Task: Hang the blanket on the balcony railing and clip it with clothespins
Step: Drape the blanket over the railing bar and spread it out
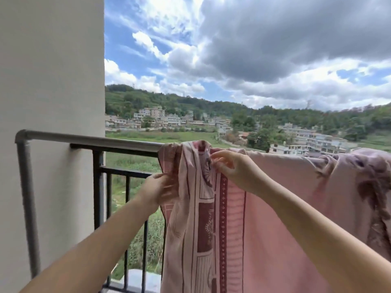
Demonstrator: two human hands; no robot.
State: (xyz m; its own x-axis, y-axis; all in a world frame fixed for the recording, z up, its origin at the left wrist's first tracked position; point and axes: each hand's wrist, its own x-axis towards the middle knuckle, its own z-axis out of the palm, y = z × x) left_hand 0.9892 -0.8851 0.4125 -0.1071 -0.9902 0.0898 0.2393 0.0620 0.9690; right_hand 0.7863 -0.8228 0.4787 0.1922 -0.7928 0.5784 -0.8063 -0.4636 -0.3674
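Observation:
A pink patterned blanket (264, 218) hangs draped over the grey top rail (95, 139) of the balcony railing, from the middle of the view out to the right edge. My left hand (157, 190) grips the blanket's left edge below the rail. Just under the rail's top, my right hand (231, 168) pinches a bunched fold of the cloth. No clothespin shows in either hand or on the rail.
A white wall (53, 81) closes the left side, with a grey pipe (27, 197) running down it. Black railing bars (127, 208) stand below the top rail. Beyond lie fields, houses and hills.

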